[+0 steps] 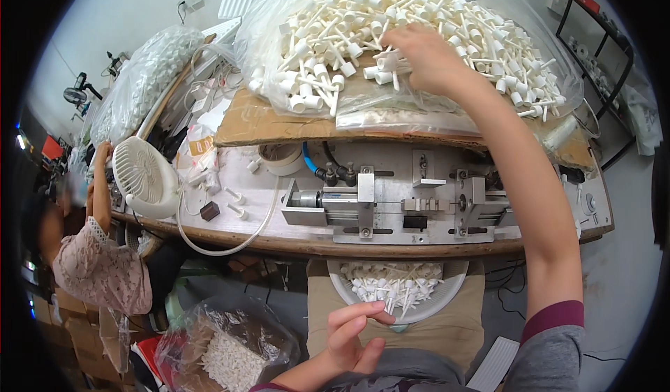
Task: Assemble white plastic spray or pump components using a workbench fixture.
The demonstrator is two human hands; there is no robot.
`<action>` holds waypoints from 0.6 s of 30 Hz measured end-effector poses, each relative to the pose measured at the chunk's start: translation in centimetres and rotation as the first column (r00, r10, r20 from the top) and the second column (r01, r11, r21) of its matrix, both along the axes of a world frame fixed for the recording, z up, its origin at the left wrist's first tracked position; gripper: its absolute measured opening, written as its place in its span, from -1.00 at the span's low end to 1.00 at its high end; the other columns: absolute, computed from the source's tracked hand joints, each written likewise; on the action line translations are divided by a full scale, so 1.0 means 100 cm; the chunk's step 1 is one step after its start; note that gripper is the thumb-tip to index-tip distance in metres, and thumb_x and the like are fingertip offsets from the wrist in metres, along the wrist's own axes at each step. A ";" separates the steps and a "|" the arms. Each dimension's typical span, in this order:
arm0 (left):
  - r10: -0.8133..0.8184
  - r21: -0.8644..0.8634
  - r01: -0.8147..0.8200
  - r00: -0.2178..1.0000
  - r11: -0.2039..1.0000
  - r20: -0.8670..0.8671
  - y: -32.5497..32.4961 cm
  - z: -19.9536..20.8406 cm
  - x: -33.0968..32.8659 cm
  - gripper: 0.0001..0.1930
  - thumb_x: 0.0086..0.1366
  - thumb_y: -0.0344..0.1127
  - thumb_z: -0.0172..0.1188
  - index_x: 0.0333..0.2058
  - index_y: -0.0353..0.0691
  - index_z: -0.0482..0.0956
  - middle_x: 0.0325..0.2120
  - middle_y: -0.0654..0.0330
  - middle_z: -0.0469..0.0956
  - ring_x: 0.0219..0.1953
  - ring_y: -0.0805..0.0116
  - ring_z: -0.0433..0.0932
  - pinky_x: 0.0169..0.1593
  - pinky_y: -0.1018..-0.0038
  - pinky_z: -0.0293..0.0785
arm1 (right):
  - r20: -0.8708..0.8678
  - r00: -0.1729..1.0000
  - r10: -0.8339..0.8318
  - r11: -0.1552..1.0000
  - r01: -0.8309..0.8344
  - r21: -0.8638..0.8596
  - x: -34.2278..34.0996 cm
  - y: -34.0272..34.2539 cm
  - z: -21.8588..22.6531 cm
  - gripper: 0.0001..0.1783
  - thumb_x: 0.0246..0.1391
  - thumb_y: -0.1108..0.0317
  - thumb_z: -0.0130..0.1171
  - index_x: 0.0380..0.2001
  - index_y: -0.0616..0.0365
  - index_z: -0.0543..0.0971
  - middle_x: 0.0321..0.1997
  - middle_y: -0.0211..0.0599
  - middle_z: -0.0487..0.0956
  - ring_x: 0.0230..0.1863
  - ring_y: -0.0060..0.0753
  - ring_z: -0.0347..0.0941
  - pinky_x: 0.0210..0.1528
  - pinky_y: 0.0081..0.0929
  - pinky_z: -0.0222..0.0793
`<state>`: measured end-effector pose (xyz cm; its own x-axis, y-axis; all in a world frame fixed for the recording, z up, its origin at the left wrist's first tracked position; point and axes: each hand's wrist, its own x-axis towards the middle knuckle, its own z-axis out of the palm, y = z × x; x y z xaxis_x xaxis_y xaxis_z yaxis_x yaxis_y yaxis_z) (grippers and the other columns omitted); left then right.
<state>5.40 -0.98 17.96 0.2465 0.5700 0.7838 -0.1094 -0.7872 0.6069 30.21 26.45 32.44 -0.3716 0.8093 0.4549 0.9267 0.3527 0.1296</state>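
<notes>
A large heap of white plastic parts (324, 25), each a small cup-shaped head on a thin stem, lies on clear plastic sheeting at the back of the bench. My right hand (424, 57) reaches into the front of this heap, its fingers bent round a few parts (391, 62). Over my lap, my left hand (352, 339) is raised with the fingers loosely curved and the thumb apart; nothing shows between them. Just beyond its fingertips, a pale round basket (453, 287) on my lap holds small white pieces (394, 291).
Between heap and lap stands a metal clamping fixture (366, 203) on the bench. A white fan (143, 175), a tape roll (280, 158) and loose white parts (237, 203) are to its left. A bag of white pieces (234, 357) lies low left; another person (105, 259) works at far left.
</notes>
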 end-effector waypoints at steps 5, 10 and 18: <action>-0.010 0.000 0.010 0.999 1.000 -0.050 0.004 -0.004 -0.007 -0.38 0.36 -0.41 0.01 0.33 -0.26 -0.01 0.04 -0.26 0.32 -0.45 0.17 0.60 -0.32 0.37 0.61 | 0.080 0.997 -0.010 0.940 0.037 -0.340 -0.018 0.003 0.011 -0.57 -0.12 0.70 0.11 -0.11 0.15 0.51 -0.06 -0.24 0.51 0.07 -0.05 0.46 0.05 -0.18 0.45; -0.024 0.049 0.030 0.993 0.998 -0.119 0.015 0.002 -0.014 -0.40 0.37 -0.38 0.01 0.31 -0.28 0.00 0.03 -0.29 0.33 -0.45 0.19 0.60 -0.31 0.36 0.59 | 0.094 0.995 -0.035 0.925 0.068 -0.375 -0.008 -0.020 0.019 -0.71 -0.02 0.44 0.27 -0.16 0.13 0.63 0.01 -0.28 0.51 0.08 -0.13 0.48 0.04 -0.23 0.48; 0.075 0.173 -0.044 0.981 0.984 -0.177 0.059 0.037 0.003 -0.37 0.39 -0.26 0.01 0.34 -0.31 0.00 0.08 -0.29 0.32 -0.38 0.19 0.59 -0.19 0.33 0.52 | -0.078 0.997 0.023 0.999 -0.021 0.031 0.024 -0.062 0.006 -0.78 0.01 0.21 0.39 -0.35 0.10 0.69 -0.25 -0.26 0.52 -0.21 -0.25 0.53 -0.16 -0.30 0.44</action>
<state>5.67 4.93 21.62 0.3635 0.4524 0.8144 0.0405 -0.8810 0.4713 32.60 20.28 33.04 -0.3513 0.7870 0.5071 0.9266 0.3699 0.0678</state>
